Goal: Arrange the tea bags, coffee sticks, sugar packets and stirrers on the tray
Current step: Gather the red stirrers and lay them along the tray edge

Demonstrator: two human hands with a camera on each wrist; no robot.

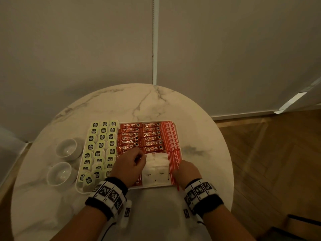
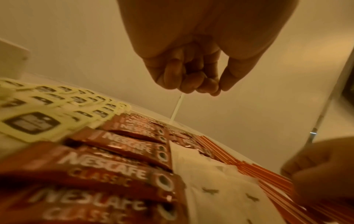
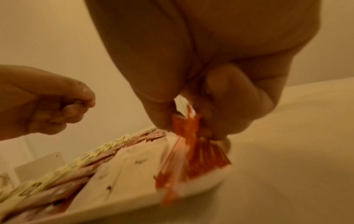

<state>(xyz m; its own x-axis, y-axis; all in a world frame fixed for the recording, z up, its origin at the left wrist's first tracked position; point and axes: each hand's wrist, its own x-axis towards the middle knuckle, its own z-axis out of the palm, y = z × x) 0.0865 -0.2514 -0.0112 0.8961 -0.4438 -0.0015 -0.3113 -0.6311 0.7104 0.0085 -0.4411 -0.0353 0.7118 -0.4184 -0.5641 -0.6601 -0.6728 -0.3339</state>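
- We take the tray as our landmark: it sits on the round marble tabletop, and nearly everything already lies on it.
- The tea bags fill the tray's left side, the coffee sticks its middle toward the far edge, the sugar packets its middle toward the near edge, and the stirrers run along its right side.
- Our right hand pinches a bunch of stirrers at the tray's near right corner; the right wrist view shows the red ends gripped between thumb and fingers.
- Our left hand hovers over the tray's middle, between the coffee sticks and sugar packets, fingers curled and, in the left wrist view, holding nothing.
- We judge this the closing step: squaring up the stirrers.
- One stirrer end pokes past the tray's near edge, so next we should probably nudge the bunch toward the far edge, parallel to the right rim, without disturbing the sugar packets just beside it.
- Two white cups stand on the tabletop left of the tray.
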